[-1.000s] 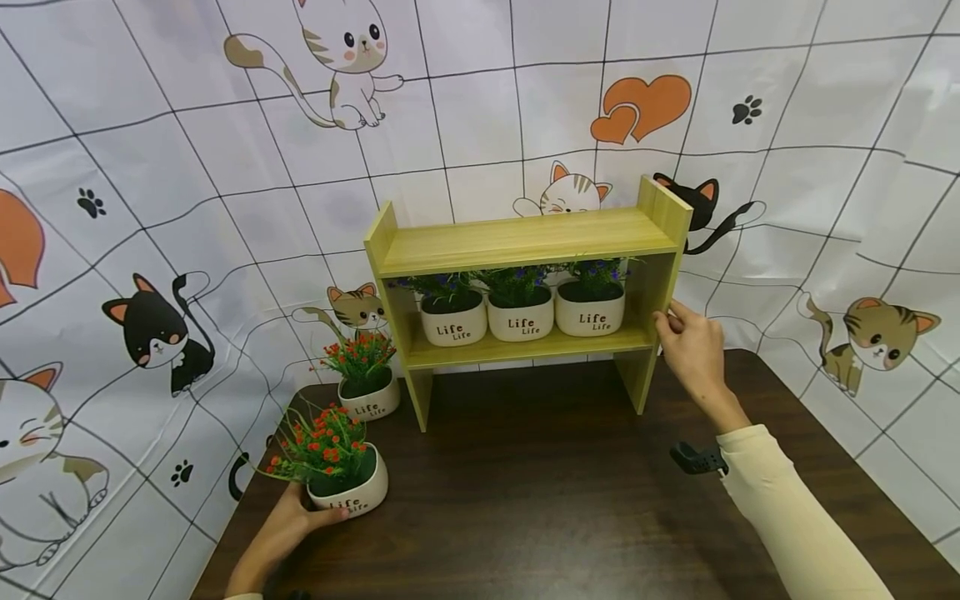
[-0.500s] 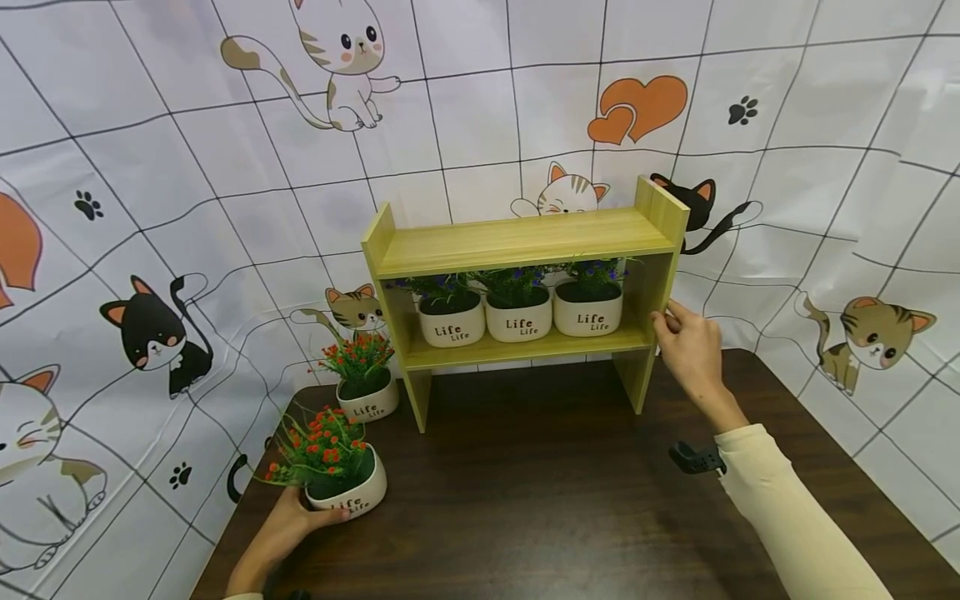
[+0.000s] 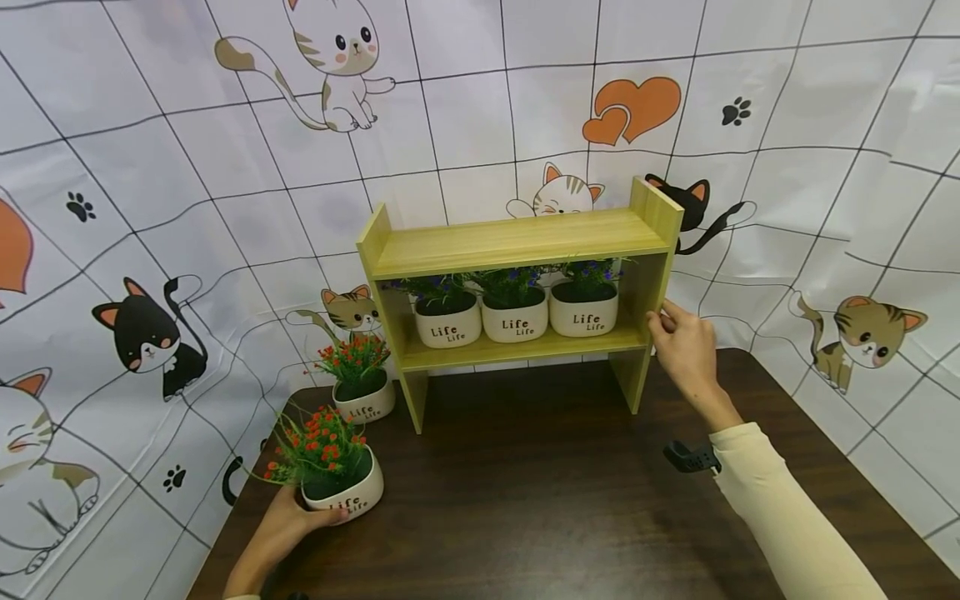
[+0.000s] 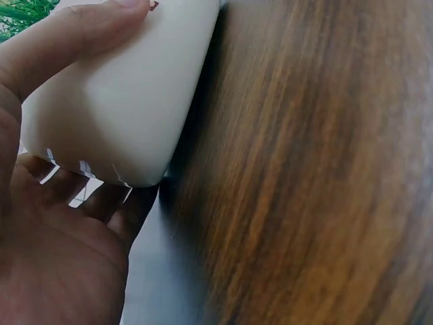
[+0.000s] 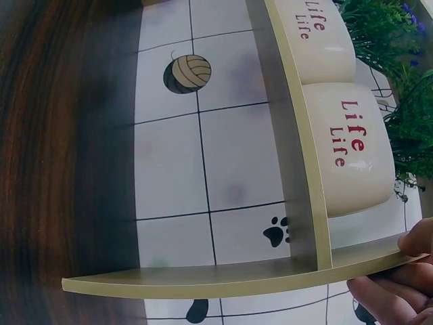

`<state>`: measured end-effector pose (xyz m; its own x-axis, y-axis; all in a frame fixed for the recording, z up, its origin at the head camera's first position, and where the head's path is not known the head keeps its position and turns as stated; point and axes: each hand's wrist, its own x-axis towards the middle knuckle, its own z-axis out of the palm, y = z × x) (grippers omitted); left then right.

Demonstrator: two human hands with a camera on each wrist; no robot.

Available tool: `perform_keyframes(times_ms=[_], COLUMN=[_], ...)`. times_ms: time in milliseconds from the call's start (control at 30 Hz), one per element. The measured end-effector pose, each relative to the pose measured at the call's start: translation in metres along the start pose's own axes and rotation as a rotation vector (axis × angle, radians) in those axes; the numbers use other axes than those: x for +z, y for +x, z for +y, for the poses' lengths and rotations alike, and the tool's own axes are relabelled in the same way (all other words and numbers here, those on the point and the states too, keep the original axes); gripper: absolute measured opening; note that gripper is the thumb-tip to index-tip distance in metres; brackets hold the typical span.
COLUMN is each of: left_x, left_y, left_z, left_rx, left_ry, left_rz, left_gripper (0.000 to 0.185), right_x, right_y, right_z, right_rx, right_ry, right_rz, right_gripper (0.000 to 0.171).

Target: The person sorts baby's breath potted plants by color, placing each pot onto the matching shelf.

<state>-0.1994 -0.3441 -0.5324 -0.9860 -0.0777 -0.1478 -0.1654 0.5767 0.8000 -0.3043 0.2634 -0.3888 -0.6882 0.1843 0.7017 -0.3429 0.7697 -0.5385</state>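
While the left hand point(image 3: 281, 525) sits nearest the viewer at the front left corner of the dark wooden table point(image 3: 540, 508), its fingers and thumb are curled round the white pot of red flowers point(image 3: 341, 487), thumb laid over the front wall and palm under the near side, as the left wrist view shows. That pot stands upright on the table, flowers up and its "Life" lettering facing the viewer; it lies directly in this hand and well apart from the right one. Just behind it, a second red-flowered pot point(image 3: 363, 392) stands beside the left leg of the wooden shelf point(image 3: 517, 242). Farther back and to the right, the right hand point(image 3: 686, 354) pinches the front edge of the shelf's right side panel with curled fingertips point(image 5: 419, 237). The shelf runs left to right along the cat-print backdrop point(image 3: 150, 167), open side toward the viewer; its lower board holds three blue-flowered pots point(image 3: 513, 312) in a row, its top board lies well above and behind the held pot.
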Motion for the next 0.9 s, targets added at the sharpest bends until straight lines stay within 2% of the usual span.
perform_keyframes(times_ms=[133,567,667,900], left_x=[0.001,-0.001,-0.003,-0.002], left_y=[-0.002,-0.005,-0.007,-0.01], left_z=[0.004,0.026,0.033,0.054], left_rx=[-0.009,-0.022,-0.006,0.078], left_ry=[0.024,-0.014,-0.023,-0.053], left_rz=[0.022,0.065,0.069,0.084], left_gripper=[0.101,0.107,0.106,0.098], right_x=[0.0,0.001,0.001,0.001], right_y=[0.0,-0.001,-0.002,-0.001], right_z=[-0.001,0.001,0.001,0.0], right_rx=[0.002,0.002,0.003,0.015], right_ry=[0.0,-0.013,-0.013,-0.004], right_rz=[-0.003,0.0,-0.005,-0.003], right_gripper=[0.031,0.032,0.032,0.033])
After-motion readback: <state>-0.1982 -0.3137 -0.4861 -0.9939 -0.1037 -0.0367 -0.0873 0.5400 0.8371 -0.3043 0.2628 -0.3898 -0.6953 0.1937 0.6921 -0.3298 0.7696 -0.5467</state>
